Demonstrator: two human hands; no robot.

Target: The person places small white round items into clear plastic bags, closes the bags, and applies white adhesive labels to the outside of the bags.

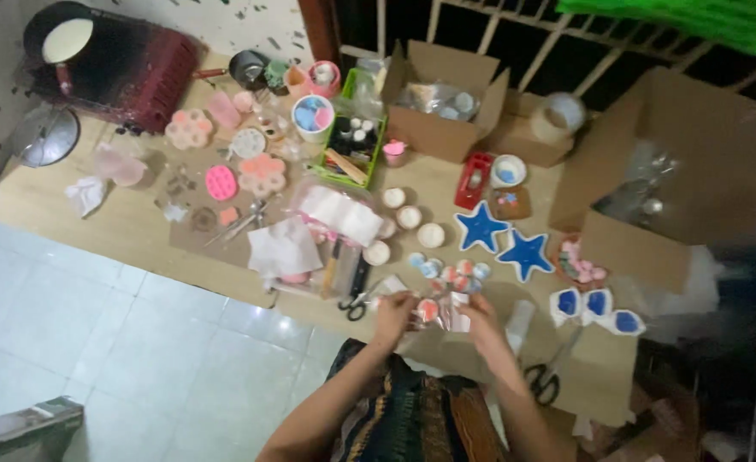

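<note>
Both hands meeting at the near edge of the low wooden table [138, 231], over a small round orange-and-white piece [428, 310] in clear crinkly wrap. Left hand [392, 311] curled around the left side of that piece, fingers pressed close together; right hand [483, 318] gripping the wrap's right edge, thumb and fingers seemingly pinching the film, though too blurred to tell for sure. Likely risks from here: a slippery film and a small round piece held right at the table edge, so a loosened pinch could drop it onto the lap or the tiled floor [138, 359]. Black-handled scissors [357, 305] lying just beside the left hand, a second pair of scissors [549, 376] near the right forearm; a careless elbow could nudge either off the edge. Little round pieces [446, 270] crowded just behind the hands, blue star shapes [502, 241] a bit beyond, all easy to scatter with a sweeping wrist.
</note>
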